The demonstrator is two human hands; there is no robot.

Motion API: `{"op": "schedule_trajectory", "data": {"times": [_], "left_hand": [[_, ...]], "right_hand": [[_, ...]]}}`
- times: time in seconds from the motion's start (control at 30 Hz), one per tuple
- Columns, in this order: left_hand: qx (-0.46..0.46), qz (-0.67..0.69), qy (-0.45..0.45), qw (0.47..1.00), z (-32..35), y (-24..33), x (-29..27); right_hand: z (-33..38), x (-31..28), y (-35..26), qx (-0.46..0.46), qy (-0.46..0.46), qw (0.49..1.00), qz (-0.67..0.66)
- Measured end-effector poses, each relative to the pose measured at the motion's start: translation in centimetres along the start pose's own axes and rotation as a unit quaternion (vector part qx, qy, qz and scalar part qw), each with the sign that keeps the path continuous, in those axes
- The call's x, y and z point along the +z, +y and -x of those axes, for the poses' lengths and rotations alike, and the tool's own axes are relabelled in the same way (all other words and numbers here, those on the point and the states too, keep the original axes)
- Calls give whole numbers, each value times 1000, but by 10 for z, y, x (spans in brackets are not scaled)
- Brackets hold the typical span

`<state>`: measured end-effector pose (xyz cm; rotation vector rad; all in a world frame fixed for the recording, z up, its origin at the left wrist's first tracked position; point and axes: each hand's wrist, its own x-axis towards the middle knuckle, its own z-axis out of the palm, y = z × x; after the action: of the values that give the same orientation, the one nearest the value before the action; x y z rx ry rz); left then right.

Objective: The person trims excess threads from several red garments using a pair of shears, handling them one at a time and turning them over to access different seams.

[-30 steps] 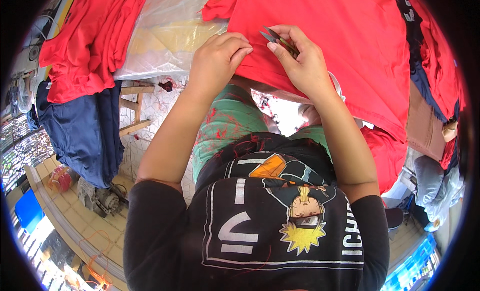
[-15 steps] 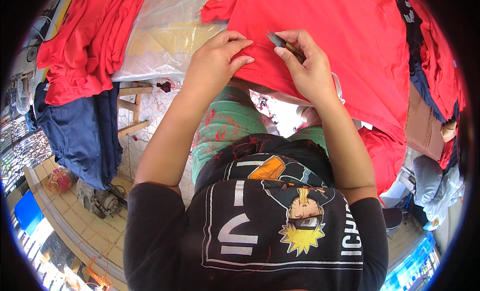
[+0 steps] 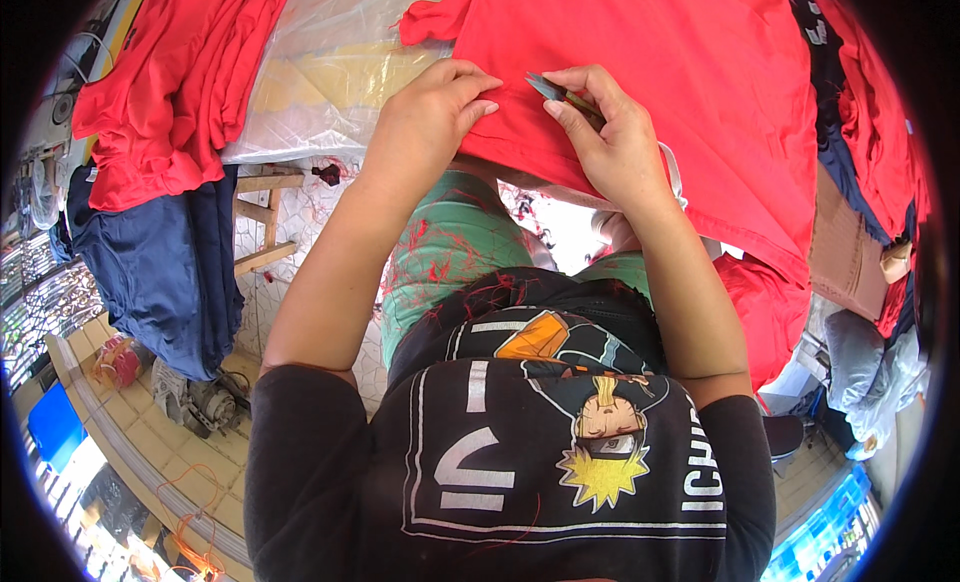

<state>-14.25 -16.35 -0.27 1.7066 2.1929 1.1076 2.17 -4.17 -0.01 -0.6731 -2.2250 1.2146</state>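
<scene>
A red garment (image 3: 660, 72) is spread in front of me, its near edge lying over my lap. My left hand (image 3: 432, 110) is closed at the garment's left edge, thumb and fingers curled toward each other on the cloth. In my right hand (image 3: 610, 127) I hold a pair of small thread snips (image 3: 560, 90), pale blades pointing left toward my left fingertips. Those blades are just above the red cloth and look almost together. Any thread between the hands is too fine to make out.
More red garments (image 3: 180, 82) are heaped at the far left, over navy cloth (image 3: 155, 272). Clear plastic sheeting (image 3: 320, 72) covers the table between the red piles. At right are a cardboard box (image 3: 845, 242) and hanging clothes. Red thread scraps cling to my green shorts (image 3: 450, 237).
The snips have shifted slightly left and down, and their blades have come closer together. My left hand has moved a little to the left.
</scene>
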Motion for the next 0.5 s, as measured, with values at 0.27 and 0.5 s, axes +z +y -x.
{"op": "schedule_trajectory", "data": {"times": [0.27, 0.5], "left_hand": [[12, -36, -22, 999, -7, 1, -2], [-7, 21, -68, 997, -4, -6, -11]], "right_hand": [[1, 1, 1, 2, 6, 1000, -1], [2, -1, -1, 9, 2, 1000, 8]]}}
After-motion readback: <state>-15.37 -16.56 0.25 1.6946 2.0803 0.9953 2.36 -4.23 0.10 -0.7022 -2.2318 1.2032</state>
